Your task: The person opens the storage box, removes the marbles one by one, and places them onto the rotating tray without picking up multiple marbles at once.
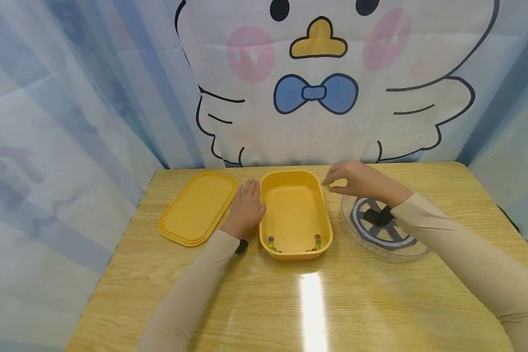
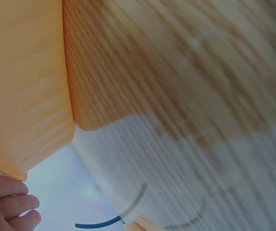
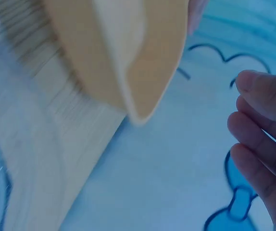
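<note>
A yellow plastic tub (image 1: pixel 295 212) stands upright on the table, with several small marbles (image 1: pixel 271 243) in its near left corner and more marbles (image 1: pixel 318 241) in its near right corner. Along the tub's left rim lies my left hand (image 1: pixel 245 208), its fingers straight and the thumb at the rim. My right hand (image 1: pixel 358 181) is just off the far right side of the tub, pinching a small greenish marble (image 1: pixel 327 187) between thumb and fingertips. In the right wrist view, the fingers (image 3: pixel 256 127) are bent beside the tub (image 3: pixel 159 62); the marble is hidden there.
Left of the tub lies a flat yellow lid (image 1: pixel 198 208). On the right, partly under my right forearm, is a clear round dish (image 1: pixel 347 217) with a grey wheel-like pattern. A printed curtain (image 1: pixel 317 132) hangs behind the table's far edge.
</note>
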The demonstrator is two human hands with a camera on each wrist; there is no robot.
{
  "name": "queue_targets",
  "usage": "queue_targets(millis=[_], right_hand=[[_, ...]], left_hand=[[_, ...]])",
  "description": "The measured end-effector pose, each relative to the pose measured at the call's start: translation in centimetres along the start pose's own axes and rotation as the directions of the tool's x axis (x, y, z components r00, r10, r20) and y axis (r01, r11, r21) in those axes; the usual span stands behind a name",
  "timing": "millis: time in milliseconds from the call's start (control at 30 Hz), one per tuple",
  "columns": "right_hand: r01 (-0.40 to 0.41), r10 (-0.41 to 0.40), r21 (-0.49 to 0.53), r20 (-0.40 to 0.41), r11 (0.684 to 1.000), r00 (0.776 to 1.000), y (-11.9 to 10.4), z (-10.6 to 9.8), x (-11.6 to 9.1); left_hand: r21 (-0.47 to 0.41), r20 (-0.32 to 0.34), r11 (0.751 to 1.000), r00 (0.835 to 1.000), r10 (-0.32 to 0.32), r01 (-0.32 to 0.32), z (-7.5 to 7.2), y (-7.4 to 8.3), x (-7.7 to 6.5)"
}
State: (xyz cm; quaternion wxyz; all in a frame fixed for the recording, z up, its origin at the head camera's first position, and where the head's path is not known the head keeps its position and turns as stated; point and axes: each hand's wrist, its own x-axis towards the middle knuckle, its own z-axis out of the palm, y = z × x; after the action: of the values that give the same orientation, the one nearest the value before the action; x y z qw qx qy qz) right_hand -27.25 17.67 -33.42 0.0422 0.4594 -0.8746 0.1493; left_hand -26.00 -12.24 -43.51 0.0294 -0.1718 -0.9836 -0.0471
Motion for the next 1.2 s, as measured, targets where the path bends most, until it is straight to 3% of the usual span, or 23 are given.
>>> queue_targets(millis=[200,367,567,800,967,1000,1200], right_hand=[[-0.136,0.136,-0.012,-0.009,0.991,0.991,3.5,0.1,-3.6],[-0.273,0.273,0.042,0.019,0.961,0.962,6.0,1.0,-5.8],[-0.381,0.376,0.099,0.068,0.919,0.924,7.6,1.9,-7.5],[-0.43,0.42,0.095,0.112,0.898,0.901,10.1,3.8,-8.5],[-0.464,0.448,0.104,0.145,0.88,0.882,11.1,4.9,-8.9],[-0.468,0.451,0.106,0.151,0.877,0.88,11.2,5.0,-8.9],[-0.464,0.444,0.118,0.164,0.878,0.881,11.2,5.1,-9.0]], left_hand=[[-0.016,-0.004,1.0,1.0,0.003,-0.004,-0.3,0.2,-0.2],[-0.012,-0.009,1.0,1.0,0.008,-0.009,-0.3,0.1,-0.3],[-0.008,0.002,1.0,1.0,0.007,-0.007,-0.3,0.1,-0.2],[-0.004,0.023,1.0,1.0,0.001,-0.001,-0.2,0.0,0.0],[-0.049,0.039,0.999,0.999,0.0,0.002,0.0,-0.1,0.1],[-0.049,0.024,0.999,1.0,0.01,-0.009,0.6,-0.4,0.3],[-0.038,0.015,0.999,1.0,0.012,-0.011,0.5,-0.4,0.3]])
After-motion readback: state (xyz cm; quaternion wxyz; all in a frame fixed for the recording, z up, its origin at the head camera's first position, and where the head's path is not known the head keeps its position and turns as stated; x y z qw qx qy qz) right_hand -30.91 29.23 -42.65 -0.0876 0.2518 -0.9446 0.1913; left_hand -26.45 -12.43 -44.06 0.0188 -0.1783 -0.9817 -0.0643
